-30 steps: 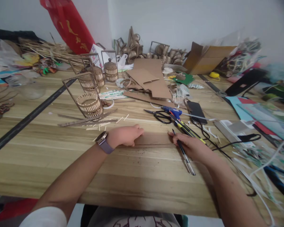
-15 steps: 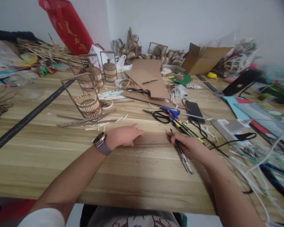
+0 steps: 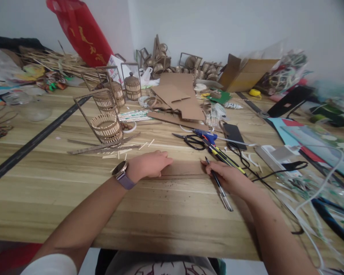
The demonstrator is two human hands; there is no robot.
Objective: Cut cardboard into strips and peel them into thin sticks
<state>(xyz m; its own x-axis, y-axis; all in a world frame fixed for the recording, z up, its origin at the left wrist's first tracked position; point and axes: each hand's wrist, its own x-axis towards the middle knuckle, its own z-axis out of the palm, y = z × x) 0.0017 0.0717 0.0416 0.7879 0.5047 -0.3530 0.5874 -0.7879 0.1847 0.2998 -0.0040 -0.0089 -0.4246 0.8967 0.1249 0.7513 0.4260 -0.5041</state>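
A brown cardboard strip lies flat on the wooden table in front of me. My left hand, with a watch on the wrist, rests palm down on the strip's left end with its fingers lying flat. My right hand sits at the strip's right end, closed around a slim black and silver pen-like tool that points toward the strip.
Black scissors, a blue glue gun, a phone and cables lie just beyond my right hand. Woven cardboard baskets in frames stand at left centre, loose cardboard sheets behind. Clutter fills the right side.
Both hands stay on the cardboard strip. The view has shifted slightly; nothing has been picked up or let go.
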